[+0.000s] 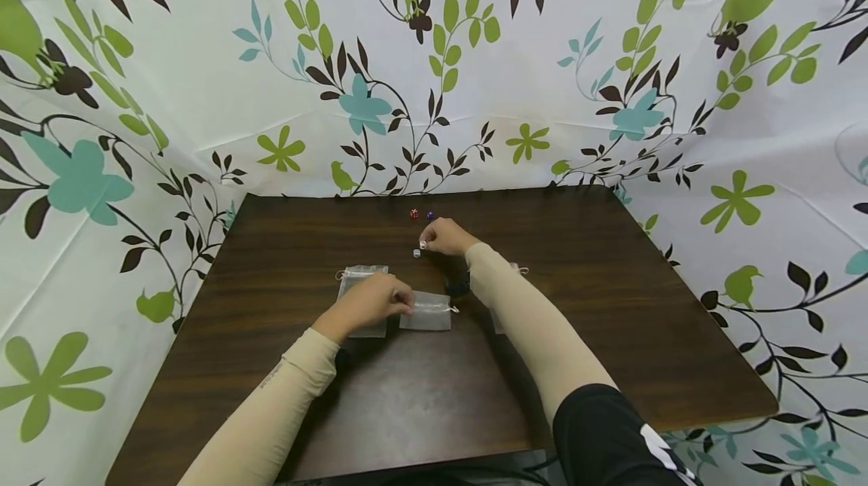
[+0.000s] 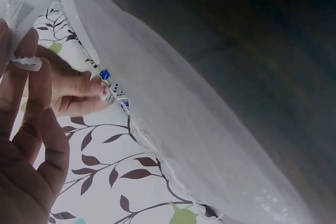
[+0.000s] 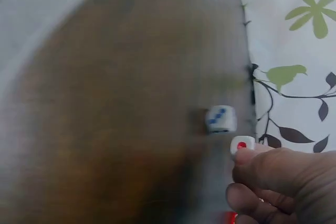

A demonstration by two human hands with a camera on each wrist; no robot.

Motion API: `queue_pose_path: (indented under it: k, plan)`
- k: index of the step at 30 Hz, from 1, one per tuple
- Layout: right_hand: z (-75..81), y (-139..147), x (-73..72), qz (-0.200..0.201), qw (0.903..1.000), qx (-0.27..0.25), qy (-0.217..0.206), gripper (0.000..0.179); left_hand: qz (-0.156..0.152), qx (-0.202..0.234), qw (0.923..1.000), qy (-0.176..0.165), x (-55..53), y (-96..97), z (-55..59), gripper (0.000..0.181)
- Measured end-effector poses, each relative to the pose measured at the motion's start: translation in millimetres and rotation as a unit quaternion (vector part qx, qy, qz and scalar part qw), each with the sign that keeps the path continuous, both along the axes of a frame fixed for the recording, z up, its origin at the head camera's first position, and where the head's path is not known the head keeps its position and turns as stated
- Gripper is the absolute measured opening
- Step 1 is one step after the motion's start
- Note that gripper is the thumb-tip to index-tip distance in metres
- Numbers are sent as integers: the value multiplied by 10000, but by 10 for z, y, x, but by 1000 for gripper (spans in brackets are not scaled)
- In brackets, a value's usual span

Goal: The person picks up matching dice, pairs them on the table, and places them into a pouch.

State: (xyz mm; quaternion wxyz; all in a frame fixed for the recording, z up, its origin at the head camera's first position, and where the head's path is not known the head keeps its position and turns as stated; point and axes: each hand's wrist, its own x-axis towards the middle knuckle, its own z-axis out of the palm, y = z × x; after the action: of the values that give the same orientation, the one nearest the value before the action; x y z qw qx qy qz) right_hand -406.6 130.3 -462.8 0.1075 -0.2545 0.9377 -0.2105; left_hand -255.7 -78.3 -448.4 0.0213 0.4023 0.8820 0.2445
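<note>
Pinching a white die [image 3: 243,141] in the right hand [image 1: 445,236], thumb against finger, beyond the middle pouch [image 1: 429,314]; liable to pop loose if squeezed off-centre, given so small a hold; liable also to strike the loose white die [image 3: 221,118], just beside the grip on the same far side of the middle pouch; apparently nipping the mesh of the middle pouch at its left end in the left hand [image 1: 374,301]; easily crumpled or dragged askew, from thin cloth; left of the middle pouch, partly under that hand, a left pouch [image 1: 366,272], easily scuffed; right of it, mostly behind the right sleeve [image 1: 525,313], a right pouch [image 1: 498,324], prone to snagging; farthest beyond it, a red die [image 1: 414,213] and blue die [image 1: 430,215], easily bumped by overreaching.
</note>
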Motion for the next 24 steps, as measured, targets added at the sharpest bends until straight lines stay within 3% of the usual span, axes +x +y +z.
queue_pose_path:
  k: [8,24]
  plan:
    - [-135,32,104,-13,9999,-30,-167,6,-45,-28,10000,44,4,26,-12,9]
    - [-102,-32,156,92,9998,177,-64,13,-119,-95,9999,46,40,44,32,8]
